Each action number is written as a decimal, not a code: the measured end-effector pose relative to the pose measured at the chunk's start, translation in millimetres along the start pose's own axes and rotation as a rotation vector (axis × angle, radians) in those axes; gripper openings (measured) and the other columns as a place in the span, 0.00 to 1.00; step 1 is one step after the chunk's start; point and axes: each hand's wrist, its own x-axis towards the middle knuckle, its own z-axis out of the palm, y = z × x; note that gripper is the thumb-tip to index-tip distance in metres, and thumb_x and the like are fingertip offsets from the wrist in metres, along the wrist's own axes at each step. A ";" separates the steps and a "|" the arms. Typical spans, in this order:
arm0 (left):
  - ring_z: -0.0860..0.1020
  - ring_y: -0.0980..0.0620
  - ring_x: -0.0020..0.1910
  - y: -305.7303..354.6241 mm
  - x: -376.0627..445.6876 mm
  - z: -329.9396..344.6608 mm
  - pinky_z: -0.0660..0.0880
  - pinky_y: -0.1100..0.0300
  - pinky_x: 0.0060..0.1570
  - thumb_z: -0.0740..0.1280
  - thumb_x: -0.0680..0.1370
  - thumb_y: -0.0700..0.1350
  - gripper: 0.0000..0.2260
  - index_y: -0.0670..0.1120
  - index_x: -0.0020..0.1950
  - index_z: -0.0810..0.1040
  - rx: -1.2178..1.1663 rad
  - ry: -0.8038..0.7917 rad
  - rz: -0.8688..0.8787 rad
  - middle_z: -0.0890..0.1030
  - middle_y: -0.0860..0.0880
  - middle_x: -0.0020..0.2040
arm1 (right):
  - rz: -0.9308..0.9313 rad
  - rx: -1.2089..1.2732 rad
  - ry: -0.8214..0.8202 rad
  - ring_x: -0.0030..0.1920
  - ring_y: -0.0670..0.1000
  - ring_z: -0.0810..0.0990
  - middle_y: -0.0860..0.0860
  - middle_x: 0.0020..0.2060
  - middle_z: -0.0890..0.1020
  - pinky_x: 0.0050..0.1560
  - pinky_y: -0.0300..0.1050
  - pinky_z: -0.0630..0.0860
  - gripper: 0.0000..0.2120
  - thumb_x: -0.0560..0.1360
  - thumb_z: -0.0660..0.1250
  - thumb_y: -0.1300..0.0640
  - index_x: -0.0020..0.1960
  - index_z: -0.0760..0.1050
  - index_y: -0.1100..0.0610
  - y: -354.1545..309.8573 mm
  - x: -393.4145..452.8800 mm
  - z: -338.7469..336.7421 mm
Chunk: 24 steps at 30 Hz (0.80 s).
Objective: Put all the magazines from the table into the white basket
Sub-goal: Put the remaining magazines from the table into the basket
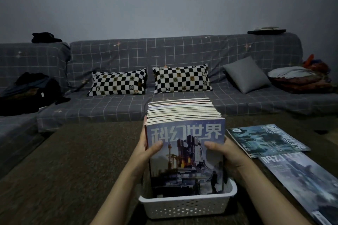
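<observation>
Left thumb (155,147) lay flat on the front cover, the other fingers wrapped out of sight behind the left edge of the magazine stack (184,133). Right thumb (213,146) mirrored it on the cover, remaining fingers hidden past the right edge. So left hand (146,149) and right hand (228,153) both clamped the stack from its sides. Stack stood upright on edge, front cover facing the camera, tops fanned back toward the sofa (164,56). Its lower end sat inside the white basket (184,208); cannot tell whether it touched the basket floor. Basket rested on the brown table (73,160), near edge of the frame. Two more magazines lay flat on the table to the right: far magazine (267,139) and near magazine (307,184), near one overlapping the far one's corner. Two checkered pillows (117,83) and a grey cushion (246,74) sat on the sofa behind.
</observation>
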 end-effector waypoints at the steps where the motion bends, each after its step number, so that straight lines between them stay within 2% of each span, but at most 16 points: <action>1: 0.77 0.48 0.62 3.4 2.1 -0.5 0.75 0.47 0.61 0.78 0.52 0.65 0.57 0.60 0.75 0.53 -0.001 -0.005 0.015 0.73 0.49 0.67 | 0.008 0.047 0.009 0.53 0.60 0.81 0.56 0.49 0.84 0.57 0.58 0.76 0.43 0.45 0.83 0.50 0.58 0.75 0.57 -0.6 1.9 -1.3; 3: 0.77 0.49 0.61 7.6 5.4 2.0 0.78 0.53 0.56 0.79 0.49 0.66 0.62 0.59 0.76 0.50 0.012 -0.005 0.028 0.73 0.50 0.67 | 0.016 0.104 0.003 0.55 0.63 0.80 0.59 0.52 0.83 0.60 0.61 0.74 0.49 0.41 0.84 0.47 0.60 0.74 0.58 -1.2 4.8 -3.0; 6: 0.79 0.50 0.58 2.1 6.1 8.6 0.80 0.62 0.46 0.79 0.49 0.65 0.61 0.56 0.76 0.53 0.018 0.028 0.020 0.74 0.47 0.66 | 0.001 0.112 -0.035 0.53 0.62 0.81 0.59 0.50 0.84 0.58 0.59 0.75 0.49 0.40 0.84 0.48 0.59 0.75 0.59 1.1 6.3 0.0; 8: 0.81 0.49 0.55 -0.3 5.7 9.0 0.80 0.60 0.44 0.79 0.53 0.61 0.54 0.55 0.74 0.59 0.024 0.062 0.052 0.76 0.46 0.64 | -0.040 0.126 -0.029 0.44 0.57 0.84 0.56 0.43 0.86 0.47 0.50 0.80 0.40 0.44 0.83 0.53 0.54 0.76 0.60 2.7 6.7 2.1; 10: 0.82 0.48 0.54 1.2 5.3 8.5 0.80 0.58 0.43 0.78 0.56 0.57 0.48 0.52 0.73 0.63 0.015 0.082 0.096 0.78 0.45 0.62 | -0.082 0.170 -0.020 0.35 0.51 0.84 0.52 0.34 0.85 0.35 0.41 0.80 0.25 0.53 0.77 0.62 0.49 0.75 0.60 0.2 3.4 5.4; 12: 0.82 0.48 0.53 5.0 5.2 7.4 0.80 0.59 0.42 0.78 0.56 0.54 0.47 0.50 0.73 0.64 -0.002 0.101 0.118 0.79 0.45 0.60 | -0.110 0.195 -0.019 0.31 0.49 0.84 0.50 0.30 0.84 0.31 0.38 0.79 0.20 0.55 0.73 0.64 0.46 0.75 0.59 -2.3 1.0 7.2; 15: 0.82 0.50 0.53 13.2 4.0 5.7 0.80 0.59 0.42 0.80 0.53 0.55 0.50 0.48 0.72 0.65 -0.007 0.109 0.148 0.79 0.46 0.60 | -0.144 0.177 -0.019 0.33 0.48 0.84 0.49 0.31 0.84 0.32 0.39 0.79 0.25 0.49 0.76 0.60 0.45 0.75 0.59 -8.9 -2.9 10.9; 17: 0.82 0.49 0.54 17.1 6.8 3.9 0.81 0.57 0.44 0.81 0.52 0.57 0.51 0.49 0.72 0.66 -0.004 0.116 0.157 0.80 0.46 0.61 | -0.172 0.160 0.001 0.34 0.49 0.84 0.50 0.32 0.84 0.37 0.43 0.79 0.23 0.50 0.76 0.59 0.44 0.76 0.58 -12.9 -1.3 11.3; 19: 0.81 0.47 0.56 18.0 10.4 3.0 0.81 0.53 0.48 0.81 0.52 0.58 0.52 0.49 0.73 0.65 0.004 0.127 0.156 0.79 0.47 0.62 | -0.206 0.134 0.025 0.37 0.51 0.83 0.50 0.33 0.84 0.45 0.48 0.77 0.23 0.49 0.76 0.56 0.43 0.77 0.57 -15.4 1.5 9.8; 21: 0.78 0.46 0.60 14.6 13.2 0.9 0.79 0.47 0.55 0.81 0.50 0.61 0.55 0.49 0.73 0.64 0.025 0.130 0.146 0.77 0.46 0.64 | -0.215 0.106 0.043 0.39 0.52 0.82 0.49 0.35 0.85 0.48 0.50 0.75 0.24 0.48 0.76 0.53 0.44 0.78 0.56 -14.5 4.3 5.5; 24: 0.76 0.43 0.62 2.0 14.0 2.9 0.76 0.42 0.58 0.81 0.50 0.62 0.56 0.51 0.74 0.63 0.038 0.117 0.111 0.75 0.44 0.67 | -0.192 0.047 0.030 0.46 0.55 0.82 0.50 0.40 0.86 0.50 0.51 0.76 0.34 0.44 0.80 0.50 0.49 0.78 0.54 -4.2 6.2 1.0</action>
